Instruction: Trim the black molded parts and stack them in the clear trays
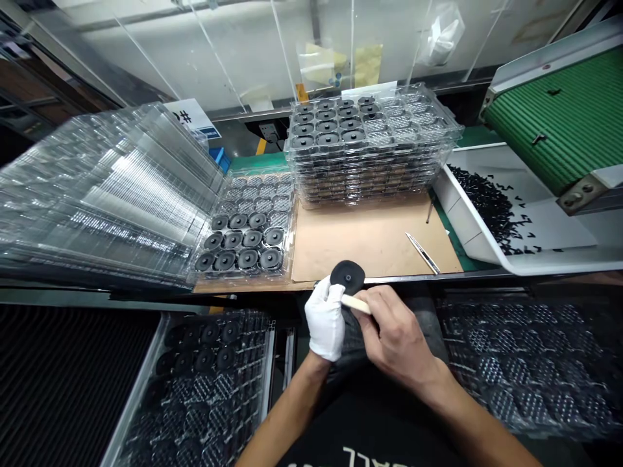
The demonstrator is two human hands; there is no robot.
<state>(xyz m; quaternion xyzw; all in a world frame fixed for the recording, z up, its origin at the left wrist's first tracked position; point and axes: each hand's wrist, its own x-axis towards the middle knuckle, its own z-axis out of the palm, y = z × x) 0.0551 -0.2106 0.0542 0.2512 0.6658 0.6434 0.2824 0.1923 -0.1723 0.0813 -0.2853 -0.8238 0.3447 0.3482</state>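
Shirt [360, 415]; black disc [347, 277], near edge clamped in left fingers [321, 295]; right fingers [385, 307] tight round stick [355, 303]

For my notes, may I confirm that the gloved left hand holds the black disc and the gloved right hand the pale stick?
No: the head view shows the right hand bare, holding the pale stick; the gloved left hand holds the black disc.

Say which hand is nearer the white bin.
Right. The bare right hand, with a pale stick, is left and short of the white bin; the gloved left hand, holding a black disc, is farther left.
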